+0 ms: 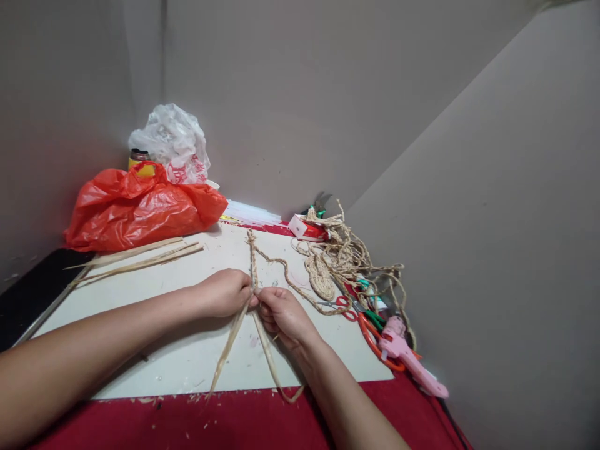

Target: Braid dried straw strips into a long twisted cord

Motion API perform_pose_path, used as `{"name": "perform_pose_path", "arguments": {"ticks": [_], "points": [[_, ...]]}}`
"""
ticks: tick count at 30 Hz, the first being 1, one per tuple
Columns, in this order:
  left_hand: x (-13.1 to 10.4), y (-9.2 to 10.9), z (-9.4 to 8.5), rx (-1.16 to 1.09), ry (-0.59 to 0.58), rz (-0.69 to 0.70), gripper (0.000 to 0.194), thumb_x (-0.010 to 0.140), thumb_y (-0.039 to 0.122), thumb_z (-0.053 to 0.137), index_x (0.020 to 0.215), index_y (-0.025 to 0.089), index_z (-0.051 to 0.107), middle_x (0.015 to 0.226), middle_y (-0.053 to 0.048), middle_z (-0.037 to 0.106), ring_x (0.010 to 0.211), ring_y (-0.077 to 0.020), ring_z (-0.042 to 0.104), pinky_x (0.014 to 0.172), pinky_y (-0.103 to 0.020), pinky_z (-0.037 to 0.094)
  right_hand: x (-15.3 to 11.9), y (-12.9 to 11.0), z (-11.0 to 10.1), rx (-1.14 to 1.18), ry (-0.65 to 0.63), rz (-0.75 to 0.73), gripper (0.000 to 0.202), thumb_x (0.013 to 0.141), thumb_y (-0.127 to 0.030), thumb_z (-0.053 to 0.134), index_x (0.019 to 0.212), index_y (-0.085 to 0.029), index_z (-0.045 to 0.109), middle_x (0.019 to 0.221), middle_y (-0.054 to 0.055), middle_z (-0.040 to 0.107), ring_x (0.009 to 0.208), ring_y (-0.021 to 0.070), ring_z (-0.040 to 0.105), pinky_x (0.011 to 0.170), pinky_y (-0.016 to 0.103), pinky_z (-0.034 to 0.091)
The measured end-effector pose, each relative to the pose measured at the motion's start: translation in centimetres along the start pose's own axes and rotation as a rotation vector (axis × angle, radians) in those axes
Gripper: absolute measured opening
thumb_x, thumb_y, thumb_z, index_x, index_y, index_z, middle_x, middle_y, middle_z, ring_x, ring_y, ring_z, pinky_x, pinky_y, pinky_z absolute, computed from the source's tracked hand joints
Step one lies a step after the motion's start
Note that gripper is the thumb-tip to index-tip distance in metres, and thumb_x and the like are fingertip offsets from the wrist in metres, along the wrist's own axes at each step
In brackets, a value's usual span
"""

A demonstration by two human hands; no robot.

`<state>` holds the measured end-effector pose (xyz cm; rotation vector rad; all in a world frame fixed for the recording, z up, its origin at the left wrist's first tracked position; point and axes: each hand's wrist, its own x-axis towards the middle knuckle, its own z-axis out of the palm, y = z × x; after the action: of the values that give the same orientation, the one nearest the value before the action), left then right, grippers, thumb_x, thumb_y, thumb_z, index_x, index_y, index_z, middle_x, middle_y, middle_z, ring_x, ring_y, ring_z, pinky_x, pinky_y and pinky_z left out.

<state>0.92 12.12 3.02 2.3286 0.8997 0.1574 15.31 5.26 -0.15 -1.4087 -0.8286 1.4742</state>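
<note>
My left hand (pixel 225 292) and my right hand (pixel 284 314) meet over the white board (pixel 178 353), both with fingers pinched closed on the lower end of a braid of dried plant fibre (pixel 254 259). Below my hands, loose flat strands (pixel 268 355) fan out toward the board's front edge. The finished braid runs away from me, then a thin length of braided cord (pixel 285 269) curves off to the right. Just right of it lies a small oval coiled braid piece (pixel 320 275). My fingers hide the exact crossing of the strands.
At right lie a tangle of braided cord (pixel 349 250), red-handled scissors (pixel 345 309), orange-handled scissors (pixel 370 337) and a pink glue gun (pixel 404 350). At back left sit an orange plastic bag (pixel 145 209) and a white plastic bag (pixel 173 137). Dry strips (pixel 154 257) lie at left.
</note>
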Motion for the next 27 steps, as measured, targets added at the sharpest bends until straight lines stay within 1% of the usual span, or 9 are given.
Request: {"name": "perform_pose_path", "arguments": {"ticks": [4, 9, 12, 14, 16, 18, 22, 24, 27], "points": [[-1.1, 1.8, 0.4, 0.269, 0.024, -0.038, 0.028, 0.084, 0.025, 0.036, 0.084, 0.015, 0.062, 0.078, -0.012, 0.068, 0.071, -0.0232, 0.062, 0.06, -0.03, 0.04, -0.2, 0.2, 0.3, 0.065, -0.012, 0.003, 0.041, 0.068, -0.038, 0.064, 0.046, -0.019, 0.034, 0.035, -0.01, 0.028, 0.031, 0.0015, 0.015, 0.033, 0.019, 0.007], [-1.8, 2.7, 1.9, 0.396, 0.008, -0.028, 0.025, 0.079, 0.012, 0.041, 0.097, 0.01, 0.059, 0.076, -0.014, 0.066, 0.075, -0.0261, 0.064, 0.066, -0.032, 0.044, -0.4, 0.1, 0.6, 0.142, -0.02, 0.046, 0.04, 0.066, -0.034, 0.066, 0.049, -0.019, 0.032, 0.038, -0.011, 0.028, 0.033, 0.001, 0.013, 0.034, 0.018, 0.005], [-2.2, 2.7, 3.0, 0.319, 0.043, -0.008, 0.024, 0.078, 0.012, 0.043, 0.096, 0.009, 0.059, 0.074, -0.014, 0.065, 0.074, -0.0258, 0.063, 0.066, -0.032, 0.043, -0.5, 0.0, 0.6, 0.158, -0.015, 0.048, 0.037, 0.065, -0.032, 0.068, 0.051, -0.019, 0.036, 0.038, -0.012, 0.026, 0.034, 0.0007, 0.011, 0.035, 0.017, 0.005], [-2.5, 2.7, 3.4, 0.221, 0.052, 0.036, 0.018, 0.078, 0.015, 0.047, 0.089, 0.011, 0.06, 0.071, -0.013, 0.064, 0.07, -0.0248, 0.062, 0.065, -0.031, 0.042, -0.5, 0.0, 0.5, 0.15, -0.019, 0.048, 0.03, 0.066, -0.033, 0.068, 0.056, -0.017, 0.045, 0.038, -0.013, 0.023, 0.035, 0.0009, 0.01, 0.035, 0.017, 0.005], [-2.6, 2.6, 3.3, 0.115, 0.059, 0.114, 0.014, 0.078, 0.023, 0.05, 0.077, 0.015, 0.061, 0.065, -0.01, 0.061, 0.065, -0.0226, 0.059, 0.062, -0.03, 0.039, -0.4, 0.0, 0.2, 0.143, -0.03, 0.048, 0.025, 0.067, -0.034, 0.068, 0.064, -0.014, 0.054, 0.038, -0.014, 0.022, 0.035, 0.0012, 0.01, 0.035, 0.017, 0.005], [-2.3, 2.3, 2.5, 0.033, 0.116, 0.161, 0.02, 0.078, 0.033, 0.051, 0.068, 0.018, 0.059, 0.059, -0.006, 0.057, 0.059, -0.0199, 0.055, 0.058, -0.029, 0.036, -0.3, -0.1, -0.2, 0.165, -0.035, 0.039, 0.025, 0.066, -0.034, 0.07, 0.065, -0.013, 0.055, 0.039, -0.013, 0.023, 0.035, 0.0011, 0.01, 0.035, 0.017, 0.006], [-0.3, 0.7, 1.0, -0.201, 0.351, -0.006, 0.029, 0.081, 0.04, 0.044, 0.065, 0.018, 0.053, 0.056, -0.002, 0.052, 0.054, -0.0146, 0.047, 0.055, -0.027, 0.031, -0.2, -0.6, -0.8, 0.211, -0.081, 0.052, 0.027, 0.066, -0.034, 0.071, 0.064, -0.013, 0.054, 0.041, -0.014, 0.019, 0.038, 0.0007, 0.006, 0.035, 0.016, 0.005], [0.6, 0.0, 1.0, -0.511, 0.233, -0.069, 0.026, 0.081, 0.039, 0.043, 0.069, 0.017, 0.051, 0.058, -0.001, 0.053, 0.053, -0.0126, 0.048, 0.053, -0.025, 0.032, -0.2, -0.7, -1.0, 0.204, -0.123, 0.064, 0.026, 0.067, -0.034, 0.07, 0.067, -0.012, 0.057, 0.042, -0.015, 0.017, 0.038, 0.0008, 0.005, 0.034, 0.015, 0.004], [1.2, -0.3, 2.0, -0.924, -0.108, -0.172, 0.027, 0.081, 0.042, 0.041, 0.068, 0.018, 0.047, 0.048, 0.003, 0.047, 0.04, -0.0097, 0.041, 0.045, -0.023, 0.03, -0.2, -0.8, -1.2, 0.174, -0.174, 0.057, 0.027, 0.071, -0.035, 0.068, 0.063, -0.012, 0.056, 0.041, -0.014, 0.018, 0.036, 0.0008, 0.007, 0.033, 0.015, 0.005]]}}
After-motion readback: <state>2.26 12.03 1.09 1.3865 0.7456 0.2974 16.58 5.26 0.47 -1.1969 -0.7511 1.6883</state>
